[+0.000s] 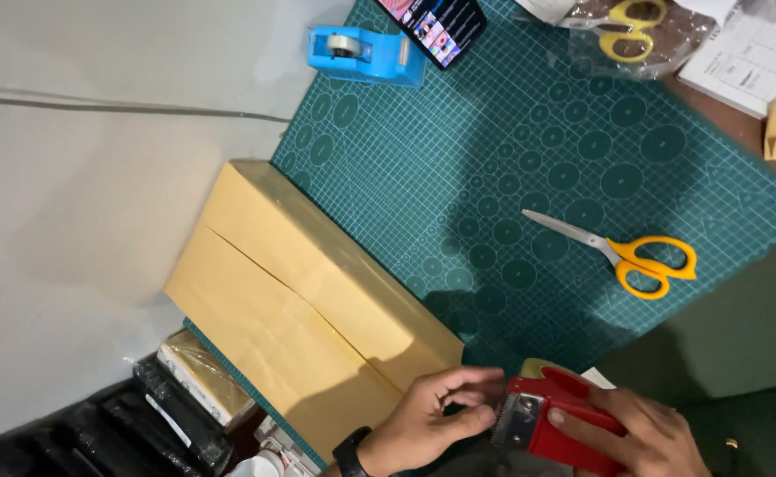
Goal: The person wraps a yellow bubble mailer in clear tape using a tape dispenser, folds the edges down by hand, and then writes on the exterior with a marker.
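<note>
While gripped: tape gun [542, 422] btwn hands.

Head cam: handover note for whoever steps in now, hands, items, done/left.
Left hand: fingers at the toothed blade of the red tape dispenser.
Right hand: gripping the dispenser's body.
Brown paper-wrapped box: on the green cutting mat, paper overlap seam facing up.
Yellow scissors lie on the mat; blue desk tape dispenser at its far corner.
Done: box wrapped.
Left: no tape visible on the seam yet.
</note>
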